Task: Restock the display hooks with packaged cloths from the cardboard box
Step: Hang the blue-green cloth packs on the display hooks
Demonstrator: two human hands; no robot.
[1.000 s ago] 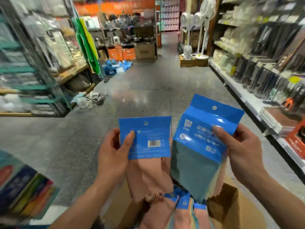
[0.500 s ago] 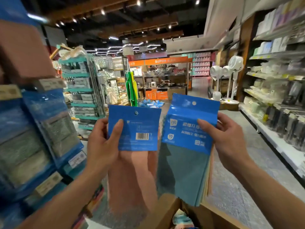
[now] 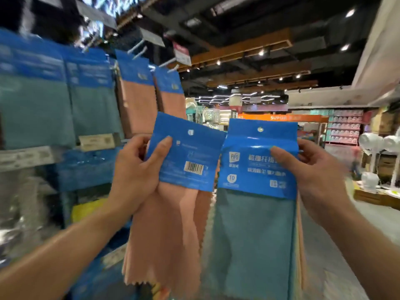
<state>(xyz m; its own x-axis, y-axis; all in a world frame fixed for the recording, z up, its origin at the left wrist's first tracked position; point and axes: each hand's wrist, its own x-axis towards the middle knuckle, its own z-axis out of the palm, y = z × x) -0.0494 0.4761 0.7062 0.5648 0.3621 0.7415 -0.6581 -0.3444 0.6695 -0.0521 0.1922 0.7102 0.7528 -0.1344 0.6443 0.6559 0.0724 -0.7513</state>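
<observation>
At the far left, a display rack [image 3: 32,156] carries hanging packs of cloths: teal packs [image 3: 36,109] nearest the edge, then peach packs [image 3: 138,109], all with blue header cards and blurred. Metal display hooks [image 3: 138,47] jut out above them, with price tags at their tips.

In front of the rack, a person holds up two packs side by side at chest height. The left hand [image 3: 136,172] has a closed grip on the blue header of a peach cloth pack [image 3: 173,224], thumb across the front beside the barcode, fingers behind. This pack tilts slightly and shows its back; its zigzag-edged cloths hang loose below.

Just beside it, nearly touching, the right hand [image 3: 313,169] has a closed grip on the header of a teal cloth pack [image 3: 253,234], thumb on the front, fingers behind. This pack hangs upright, printed side facing out, with a punched hole near the top edge.

Beyond the right hand, a shop aisle runs back to blurred shelves [image 3: 344,128] and white standing fans [image 3: 376,141].
</observation>
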